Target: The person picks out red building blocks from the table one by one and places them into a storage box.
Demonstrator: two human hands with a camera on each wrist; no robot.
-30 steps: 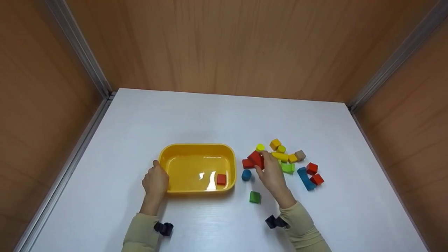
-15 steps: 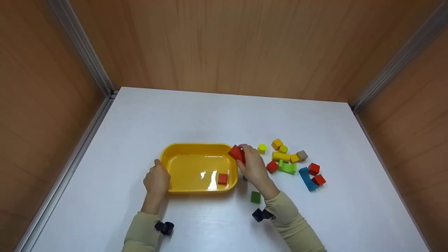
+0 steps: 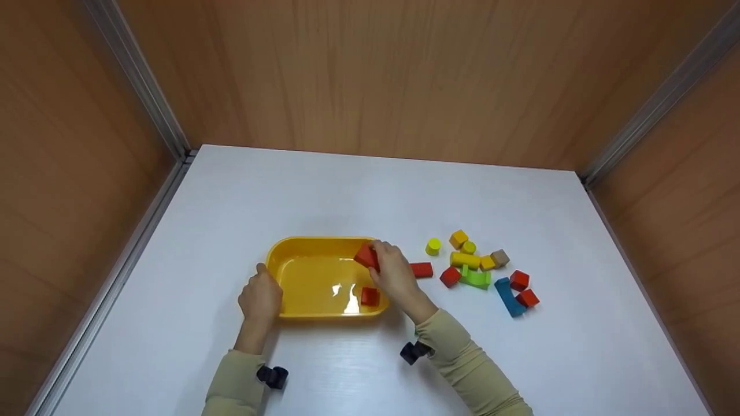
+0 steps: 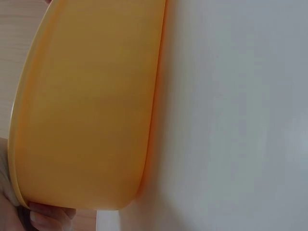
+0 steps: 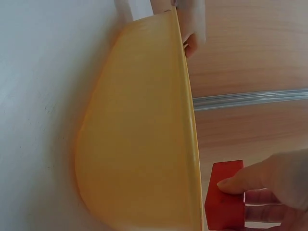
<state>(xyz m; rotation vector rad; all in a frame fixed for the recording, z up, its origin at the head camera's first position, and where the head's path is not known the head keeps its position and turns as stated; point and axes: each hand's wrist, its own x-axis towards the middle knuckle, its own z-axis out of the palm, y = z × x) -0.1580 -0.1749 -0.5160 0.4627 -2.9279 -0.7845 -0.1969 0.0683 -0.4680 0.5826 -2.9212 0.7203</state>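
Note:
A yellow plastic tray (image 3: 312, 276) stands on the white table. My left hand (image 3: 260, 296) grips its left end; in the left wrist view, fingertips (image 4: 47, 217) show at the rim. Over the tray's right part, my right hand (image 3: 398, 278) holds a red block (image 3: 365, 256) between thumb and fingers. The right wrist view shows this angular held block (image 5: 225, 197) beyond the rim, with the thumb across its face. Inside the tray, near its lower right corner, lies a small red block (image 3: 370, 296).
Right of the tray lie a red oblong block (image 3: 422, 270), a red cube (image 3: 450, 277), a light green arch block (image 3: 476, 278) and several yellow blocks (image 3: 465, 260). Farther right are a blue curved block (image 3: 509, 297) and two red cubes (image 3: 520, 280). Wooden walls (image 3: 370, 81) enclose the table.
My right hand has picked the red block out of the pile and carried it left over the tray. My left hand keeps its hold on the tray's end.

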